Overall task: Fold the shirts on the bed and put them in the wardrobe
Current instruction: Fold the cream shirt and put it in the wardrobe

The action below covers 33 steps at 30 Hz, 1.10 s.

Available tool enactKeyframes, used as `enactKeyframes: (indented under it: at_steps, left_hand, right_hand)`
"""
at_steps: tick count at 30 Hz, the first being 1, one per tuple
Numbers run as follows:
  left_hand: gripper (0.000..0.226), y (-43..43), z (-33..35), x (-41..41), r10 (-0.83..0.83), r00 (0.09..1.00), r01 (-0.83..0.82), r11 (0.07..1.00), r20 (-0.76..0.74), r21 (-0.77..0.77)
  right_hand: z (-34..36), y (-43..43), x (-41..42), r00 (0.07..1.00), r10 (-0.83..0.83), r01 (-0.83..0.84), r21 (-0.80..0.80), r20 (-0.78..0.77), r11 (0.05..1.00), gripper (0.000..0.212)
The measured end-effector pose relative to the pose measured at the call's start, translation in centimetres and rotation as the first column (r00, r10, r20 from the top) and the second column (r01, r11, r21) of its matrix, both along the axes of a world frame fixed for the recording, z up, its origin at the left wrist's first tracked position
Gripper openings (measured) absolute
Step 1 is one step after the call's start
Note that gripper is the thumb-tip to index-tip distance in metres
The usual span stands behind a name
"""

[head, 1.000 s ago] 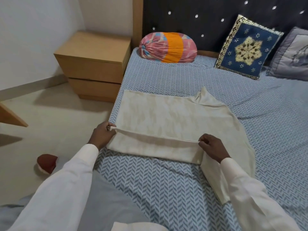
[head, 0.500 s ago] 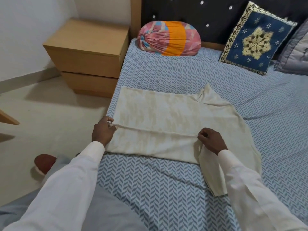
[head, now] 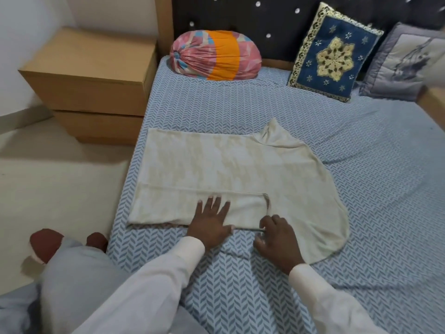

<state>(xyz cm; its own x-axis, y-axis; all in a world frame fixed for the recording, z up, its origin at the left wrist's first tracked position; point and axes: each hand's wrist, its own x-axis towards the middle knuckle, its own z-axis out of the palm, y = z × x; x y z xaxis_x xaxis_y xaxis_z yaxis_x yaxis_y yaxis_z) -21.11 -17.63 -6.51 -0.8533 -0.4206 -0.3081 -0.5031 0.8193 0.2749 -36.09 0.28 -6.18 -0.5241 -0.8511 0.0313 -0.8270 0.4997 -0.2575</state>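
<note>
Cream shirt (head: 216, 165) lies flat on the bed (head: 240, 285), hem near the left mattress edge; bare sheet (head: 373, 165) extends right. The left hand (head: 212, 222) presses the folded near strip, fingers straight and spread. The right hand (head: 277, 239) pinches the shirt's near edge, fingers curled.

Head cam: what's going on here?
A person is folding a cream shirt on the bed. The left grip presses flat on the near strip, which is already folded over. The right grip, fingers curled, seems to pinch the shirt's near edge beside it. The shirt's right part lies spread out, not yet folded.
</note>
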Motion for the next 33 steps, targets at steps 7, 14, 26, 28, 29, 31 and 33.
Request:
enactKeyframes:
  at_steps: [7,14,26,28,29,31,33]
  left_hand:
    - [0.097,-0.6,-0.3,-0.9,0.050,0.983,-0.043,0.998,0.174,-0.048]
    - [0.096,-0.4,0.8,-1.3,0.080,0.961,-0.074,0.997,0.263,-0.034]
    - [0.102,-1.0,1.4,-1.7,0.069,0.960,-0.057,0.997,0.272,-0.054]
    - [0.097,-1.1,1.5,-1.7,0.073,0.962,-0.062,0.997,0.263,-0.049]
    - [0.092,-1.1,1.6,-1.9,0.077,0.964,-0.067,0.997,0.253,-0.047]
    - [0.078,-1.3,1.9,-2.1,0.092,0.973,-0.085,0.996,0.213,-0.040]
    - [0.062,-1.8,2.2,-2.1,0.098,0.986,-0.091,0.994,0.135,-0.053]
  right_hand:
    - [0.3,5.6,-1.5,0.990,-0.119,0.135,0.276,-0.073,0.952,0.044]
    - [8.3,-3.4,-12.9,0.983,-0.175,0.183,0.435,-0.059,0.882,0.018]
    - [7.0,5.6,-20.9,0.737,-0.651,0.572,0.345,0.183,0.744,0.026]
    - [5.1,7.2,-19.7,0.702,-0.669,0.553,0.406,0.242,0.727,0.030]
    - [4.4,7.7,-19.2,0.686,-0.683,0.568,0.403,0.250,0.717,0.029]
    - [3.6,8.1,-18.7,0.654,-0.729,0.654,0.336,0.201,0.678,0.021]
    - [3.3,7.9,-18.5,0.605,-0.790,0.751,0.256,0.103,0.609,0.024]
